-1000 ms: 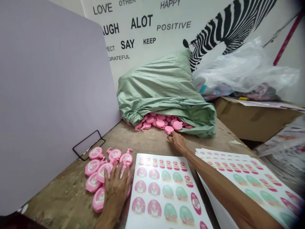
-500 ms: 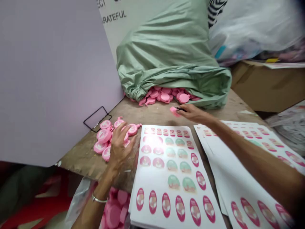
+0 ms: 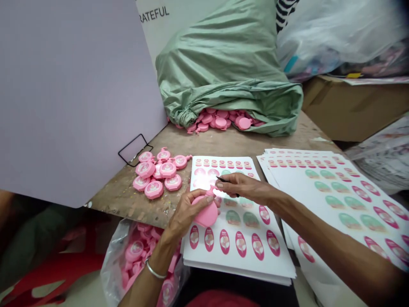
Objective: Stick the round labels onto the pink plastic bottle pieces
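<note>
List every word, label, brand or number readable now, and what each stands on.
"RATEFUL": white wall, its start cut off by the grey panel.
Sticker sheets: print too small to read.
Labels on the pink pieces: too small and blurred.
Wrapped bundle at far right: too blurred.

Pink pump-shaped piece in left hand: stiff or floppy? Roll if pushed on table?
The pink piece is likely stiff: its outline looks crisp in the grip of the left hand. Probably slides rather than rolls: similar pieces on the table lie broad face up. May be slick; its surface looks smooth.
</note>
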Action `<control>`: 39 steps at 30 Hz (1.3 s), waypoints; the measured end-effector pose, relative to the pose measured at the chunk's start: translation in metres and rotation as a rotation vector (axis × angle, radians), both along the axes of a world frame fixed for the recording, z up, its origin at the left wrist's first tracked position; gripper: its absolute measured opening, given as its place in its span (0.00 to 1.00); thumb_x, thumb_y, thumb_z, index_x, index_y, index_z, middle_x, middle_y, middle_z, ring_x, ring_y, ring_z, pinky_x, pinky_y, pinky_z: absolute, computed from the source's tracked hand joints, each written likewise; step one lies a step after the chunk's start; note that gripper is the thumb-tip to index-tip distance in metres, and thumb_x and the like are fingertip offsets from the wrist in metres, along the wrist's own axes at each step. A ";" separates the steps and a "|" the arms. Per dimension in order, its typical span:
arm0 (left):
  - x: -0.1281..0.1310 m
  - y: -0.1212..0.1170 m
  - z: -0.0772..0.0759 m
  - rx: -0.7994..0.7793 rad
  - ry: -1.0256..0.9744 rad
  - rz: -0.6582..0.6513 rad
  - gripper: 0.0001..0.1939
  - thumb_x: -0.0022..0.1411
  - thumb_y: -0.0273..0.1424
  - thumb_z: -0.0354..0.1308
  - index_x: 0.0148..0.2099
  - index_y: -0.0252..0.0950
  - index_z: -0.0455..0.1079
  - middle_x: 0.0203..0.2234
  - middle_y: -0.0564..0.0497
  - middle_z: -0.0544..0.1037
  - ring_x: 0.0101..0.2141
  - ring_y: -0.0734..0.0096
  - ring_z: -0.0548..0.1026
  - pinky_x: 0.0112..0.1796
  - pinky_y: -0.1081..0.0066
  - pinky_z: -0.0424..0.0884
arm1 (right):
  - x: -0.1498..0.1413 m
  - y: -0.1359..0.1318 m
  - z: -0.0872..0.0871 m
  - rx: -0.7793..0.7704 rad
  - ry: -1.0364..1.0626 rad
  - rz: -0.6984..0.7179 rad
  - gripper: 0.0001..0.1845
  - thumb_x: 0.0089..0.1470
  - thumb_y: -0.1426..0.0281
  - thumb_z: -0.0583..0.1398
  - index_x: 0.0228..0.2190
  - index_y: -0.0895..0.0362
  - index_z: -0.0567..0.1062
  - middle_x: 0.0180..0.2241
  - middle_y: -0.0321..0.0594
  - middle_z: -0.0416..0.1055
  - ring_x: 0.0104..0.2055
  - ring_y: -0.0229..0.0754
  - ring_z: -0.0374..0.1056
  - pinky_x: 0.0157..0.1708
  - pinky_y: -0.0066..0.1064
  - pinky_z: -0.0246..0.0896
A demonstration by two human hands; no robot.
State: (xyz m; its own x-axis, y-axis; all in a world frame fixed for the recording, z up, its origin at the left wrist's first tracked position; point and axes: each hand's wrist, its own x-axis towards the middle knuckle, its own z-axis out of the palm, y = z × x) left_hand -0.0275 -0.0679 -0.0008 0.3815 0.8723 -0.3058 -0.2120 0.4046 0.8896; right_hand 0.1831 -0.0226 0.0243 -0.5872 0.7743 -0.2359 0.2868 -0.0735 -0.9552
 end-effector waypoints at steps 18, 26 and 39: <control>0.004 0.019 -0.013 -0.179 -0.256 0.269 0.23 0.53 0.24 0.65 0.51 0.34 0.65 0.45 0.39 0.78 0.34 0.63 0.80 0.34 0.64 0.78 | -0.017 -0.048 -0.080 0.922 -0.755 -0.547 0.08 0.60 0.69 0.54 0.31 0.57 0.71 0.28 0.39 0.72 0.33 0.43 0.63 0.35 0.35 0.45; 0.022 0.037 -0.033 -0.042 -0.220 0.336 0.19 0.55 0.33 0.65 0.47 0.34 0.66 0.47 0.40 0.76 0.32 0.64 0.79 0.28 0.69 0.76 | -0.015 -0.049 -0.082 0.954 -0.748 -0.531 0.08 0.58 0.70 0.55 0.27 0.57 0.71 0.24 0.38 0.69 0.30 0.42 0.60 0.34 0.35 0.45; 0.022 0.039 -0.044 -0.071 -0.189 0.328 0.18 0.51 0.27 0.67 0.45 0.31 0.70 0.44 0.40 0.79 0.34 0.69 0.79 0.31 0.76 0.74 | -0.018 -0.052 -0.082 0.927 -0.652 -0.604 0.07 0.59 0.69 0.56 0.29 0.57 0.71 0.26 0.38 0.70 0.31 0.41 0.61 0.35 0.35 0.46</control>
